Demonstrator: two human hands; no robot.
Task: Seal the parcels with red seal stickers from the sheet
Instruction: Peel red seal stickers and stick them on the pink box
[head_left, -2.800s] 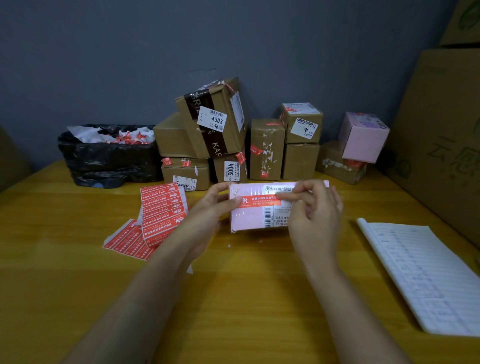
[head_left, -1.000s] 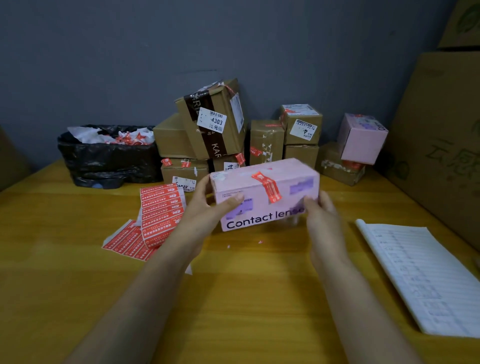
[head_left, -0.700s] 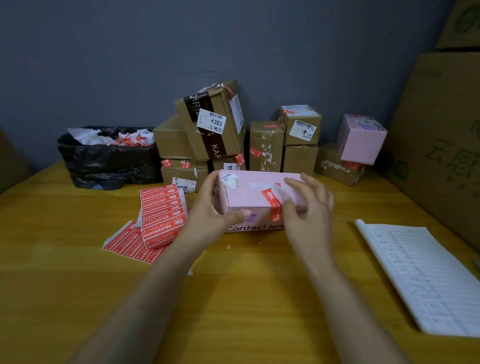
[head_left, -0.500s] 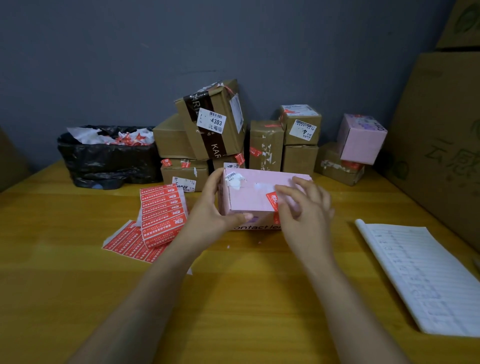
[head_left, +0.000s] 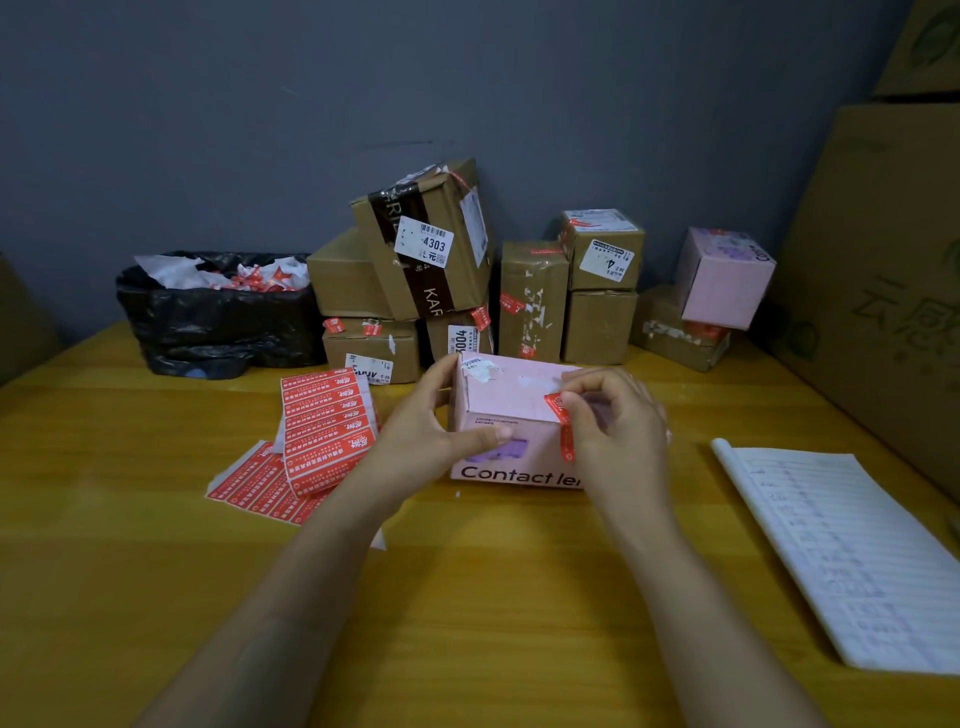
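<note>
Pink box (head_left: 511, 397) stands on the wooden table (head_left: 467, 597) between both hands; the left hand (head_left: 421, 436) grips its left end, thumb on the front face; the right hand (head_left: 618, 426), fingers curled, pinches the top of a red sticker (head_left: 565, 434) folded over the box's top front edge; torn white label scraps mark the lid; red sticker sheets (head_left: 327, 421) lie left of the left hand; brown parcels (head_left: 535, 301) are stacked beyond the hands; a lined notebook (head_left: 852, 561) lies right of the right hand.

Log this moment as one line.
phase: sealing | left hand: grips pink box | right hand: pinches red sticker at box edge | pink box: on table
</note>
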